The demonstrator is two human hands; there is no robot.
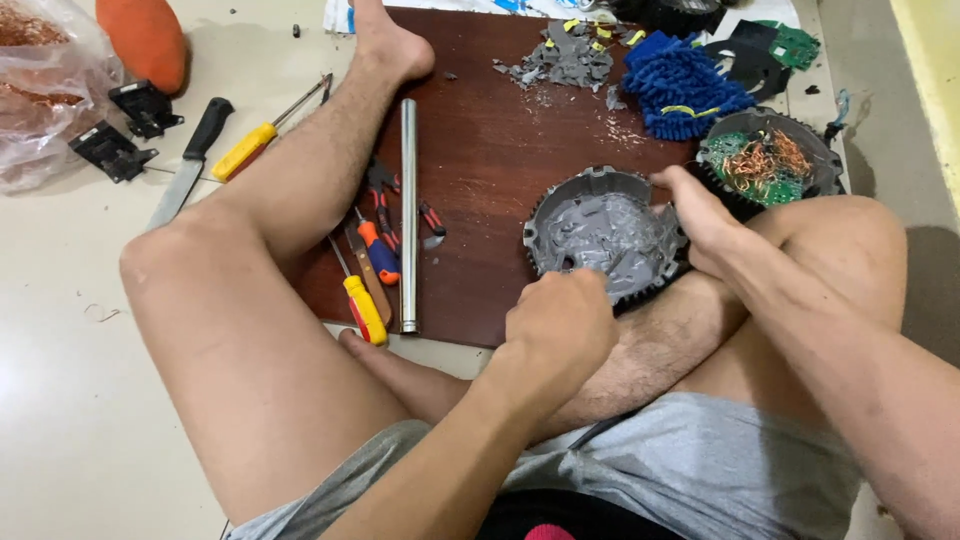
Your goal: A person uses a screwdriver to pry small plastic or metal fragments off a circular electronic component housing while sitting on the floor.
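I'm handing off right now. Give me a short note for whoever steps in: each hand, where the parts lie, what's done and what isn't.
Left hand: fisted at the near rim of the round grey housing; whether it grips a tool cannot be seen.
Right hand: steadies the housing's right rim.
Housing: rests on the wooden board against the leg, grey filler still inside.
Done: grey chips piled at the board's far end.
Left: much filler remains.
Nearby: second round unit with copper wire, metal tube, screwdrivers.
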